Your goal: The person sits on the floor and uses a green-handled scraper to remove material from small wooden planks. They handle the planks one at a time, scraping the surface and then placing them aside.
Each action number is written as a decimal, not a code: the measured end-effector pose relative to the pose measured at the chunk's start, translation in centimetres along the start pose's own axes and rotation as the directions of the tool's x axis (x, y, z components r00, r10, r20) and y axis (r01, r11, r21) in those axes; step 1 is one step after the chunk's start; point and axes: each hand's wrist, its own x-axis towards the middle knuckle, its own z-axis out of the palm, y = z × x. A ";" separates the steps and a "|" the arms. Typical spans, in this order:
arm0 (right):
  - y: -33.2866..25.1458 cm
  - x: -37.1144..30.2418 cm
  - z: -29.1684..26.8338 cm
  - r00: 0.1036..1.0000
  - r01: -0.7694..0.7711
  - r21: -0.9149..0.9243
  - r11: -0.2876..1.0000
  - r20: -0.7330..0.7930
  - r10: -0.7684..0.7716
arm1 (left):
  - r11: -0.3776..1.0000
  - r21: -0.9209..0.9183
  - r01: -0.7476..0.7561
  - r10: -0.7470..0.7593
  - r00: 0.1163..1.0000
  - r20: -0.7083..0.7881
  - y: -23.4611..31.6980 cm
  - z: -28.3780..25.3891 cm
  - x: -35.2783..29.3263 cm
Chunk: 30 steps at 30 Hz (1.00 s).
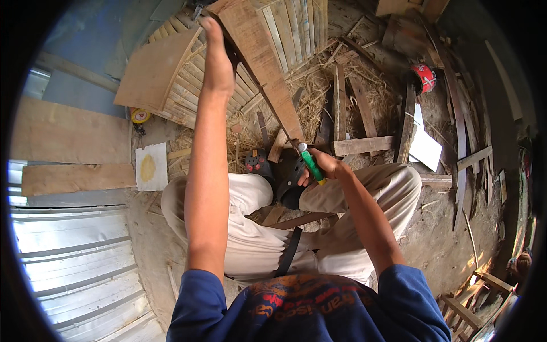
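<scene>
A long wooden board (257, 62) slants from the top of the view down towards my feet. My left hand (216, 65) reaches far forward and grips its left edge near the far end; most of the fingers are hidden behind it. Beside the board's near end, my right hand (329, 165) is closed around what looks like a hammer (311, 162), with a green handle, a yellow butt and a small round metal head. That head is at the board's near tip; I cannot tell whether they touch. Dark clogs (292, 181) are on my feet, just below.
Slatted wooden panels (188, 85) lie beyond the board. Straw and loose planks (363, 146) cover the ground to the right, with a red can (423, 78) and a white sheet (425, 149). A yellow tape measure (139, 116) and corrugated metal sheeting (80, 251) are at left.
</scene>
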 end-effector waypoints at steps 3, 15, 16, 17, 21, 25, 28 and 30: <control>-1.1 1.3 0.8 0.986 0.153 0.041 0.987 -0.070 -0.150 | 0.958 -0.270 0.095 -0.127 0.986 -0.104 3.1 0.6 2.4; 2.7 1.9 0.9 0.939 0.228 -0.058 0.972 -0.252 -0.235 | 0.998 0.063 0.004 -0.009 0.996 0.086 9.6 4.1 1.5; 3.4 1.9 1.0 0.914 0.266 -0.061 0.962 -0.301 -0.272 | 0.987 0.130 -0.097 0.086 0.993 0.085 9.6 5.0 0.1; 4.1 1.9 1.1 0.888 0.297 -0.066 0.953 -0.347 -0.301 | 0.962 0.171 -0.211 0.196 0.976 0.097 9.6 6.0 -1.1; 6.0 1.7 1.0 0.832 0.370 -0.101 0.923 -0.406 -0.378 | 0.928 -0.106 -0.356 0.365 0.928 0.081 9.9 10.1 -3.1; 7.5 2.2 0.6 0.834 0.387 0.014 0.922 -0.431 -0.344 | 0.915 -0.100 -0.391 0.401 0.909 0.115 10.7 12.3 -4.4; 8.7 2.9 0.2 0.843 0.407 0.036 0.913 -0.399 -0.361 | 0.922 -0.157 -0.354 0.375 0.919 0.126 11.1 13.2 -5.5; 8.6 3.3 0.2 0.837 0.396 0.070 0.916 -0.437 -0.328 | 0.919 -0.149 -0.366 0.387 0.909 0.152 11.2 13.3 -5.8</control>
